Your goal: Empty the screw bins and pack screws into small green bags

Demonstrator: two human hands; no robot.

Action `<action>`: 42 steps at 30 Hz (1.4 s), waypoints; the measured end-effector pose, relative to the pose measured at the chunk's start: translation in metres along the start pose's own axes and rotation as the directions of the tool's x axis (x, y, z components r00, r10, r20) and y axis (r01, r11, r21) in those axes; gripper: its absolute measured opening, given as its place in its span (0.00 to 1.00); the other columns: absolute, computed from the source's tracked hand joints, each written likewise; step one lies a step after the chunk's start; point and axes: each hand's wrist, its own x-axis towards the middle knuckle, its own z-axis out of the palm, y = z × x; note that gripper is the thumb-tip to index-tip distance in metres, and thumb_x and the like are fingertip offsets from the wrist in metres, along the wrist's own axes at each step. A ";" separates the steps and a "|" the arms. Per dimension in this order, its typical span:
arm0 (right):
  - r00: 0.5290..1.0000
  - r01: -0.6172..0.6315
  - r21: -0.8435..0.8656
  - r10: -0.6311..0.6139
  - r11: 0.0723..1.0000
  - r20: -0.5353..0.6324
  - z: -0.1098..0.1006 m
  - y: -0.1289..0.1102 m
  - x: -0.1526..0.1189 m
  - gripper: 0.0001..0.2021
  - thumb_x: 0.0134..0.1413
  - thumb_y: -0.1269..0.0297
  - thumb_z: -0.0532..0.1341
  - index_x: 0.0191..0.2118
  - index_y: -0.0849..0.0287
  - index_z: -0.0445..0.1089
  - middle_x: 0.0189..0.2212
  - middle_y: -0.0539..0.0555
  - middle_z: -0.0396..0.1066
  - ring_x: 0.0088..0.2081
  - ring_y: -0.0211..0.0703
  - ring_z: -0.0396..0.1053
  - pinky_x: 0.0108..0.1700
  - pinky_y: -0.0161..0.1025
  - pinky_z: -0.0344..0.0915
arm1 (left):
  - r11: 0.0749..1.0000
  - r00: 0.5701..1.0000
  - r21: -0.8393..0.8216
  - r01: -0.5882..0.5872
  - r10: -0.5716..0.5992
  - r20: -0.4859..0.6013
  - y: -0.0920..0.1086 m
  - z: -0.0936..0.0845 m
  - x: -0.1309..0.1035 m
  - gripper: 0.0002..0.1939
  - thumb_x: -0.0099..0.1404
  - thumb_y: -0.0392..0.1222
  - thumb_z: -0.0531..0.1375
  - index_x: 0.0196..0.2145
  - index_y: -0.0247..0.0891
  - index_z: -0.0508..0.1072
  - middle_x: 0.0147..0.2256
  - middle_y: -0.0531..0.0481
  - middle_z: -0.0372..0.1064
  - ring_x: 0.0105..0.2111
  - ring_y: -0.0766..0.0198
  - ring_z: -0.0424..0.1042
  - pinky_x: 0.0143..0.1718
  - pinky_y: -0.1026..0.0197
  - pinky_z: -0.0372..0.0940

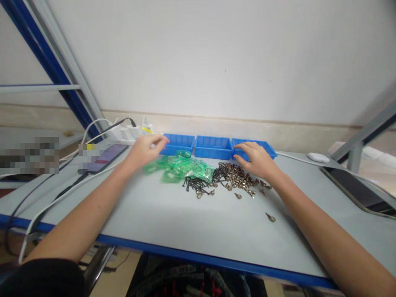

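Note:
My left hand (146, 150) hovers by the left blue bin (179, 144), its fingers loosely bent and nothing seen in them. In front of that bin lies a heap of small green plastic packets (182, 167). My right hand (256, 159) reaches over the near edge of the right blue bin (266, 150), thumb and fingers apart and holding nothing visible. Below it spreads a pile of brownish metal screw-like pieces (239, 177). Black screws (194, 184) lie between this pile and the packets. The middle blue bin (213, 147) stands between the other two.
One loose metal piece (270, 217) lies nearer the table's front. A phone (107, 159), cables and a white power strip (126, 133) are at the left. On the right are a dark tablet-like device (359, 192) and a small white case (318, 157). A wall rises behind the bins.

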 end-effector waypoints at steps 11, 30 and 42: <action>0.995 -0.074 -0.032 0.076 0.997 0.061 0.016 0.004 -0.004 0.28 0.56 0.53 0.52 0.59 0.65 0.57 0.59 0.64 0.54 0.58 0.55 0.56 0.56 0.53 0.57 | 0.995 0.973 0.058 -0.083 0.068 0.222 0.022 -0.012 0.003 0.17 0.63 0.49 0.50 0.43 0.39 0.72 0.42 0.48 0.72 0.42 0.57 0.69 0.46 0.57 0.61; 0.992 -0.065 0.001 0.065 0.998 0.109 0.021 0.000 -0.001 0.29 0.56 0.53 0.52 0.62 0.60 0.51 0.59 0.61 0.56 0.58 0.55 0.56 0.53 0.56 0.58 | 0.834 0.862 0.219 0.506 -0.480 -0.164 -0.040 -0.047 -0.001 0.19 0.63 0.49 0.50 0.45 0.35 0.71 0.41 0.46 0.71 0.42 0.57 0.68 0.45 0.56 0.61; 0.986 -0.116 0.049 0.109 0.992 0.125 0.021 -0.002 0.001 0.26 0.57 0.53 0.51 0.59 0.59 0.56 0.58 0.61 0.57 0.56 0.55 0.59 0.52 0.57 0.57 | 0.999 1.000 0.036 0.020 -0.020 -0.017 0.017 0.012 -0.005 0.14 0.63 0.45 0.52 0.41 0.34 0.70 0.39 0.45 0.71 0.40 0.57 0.69 0.44 0.56 0.63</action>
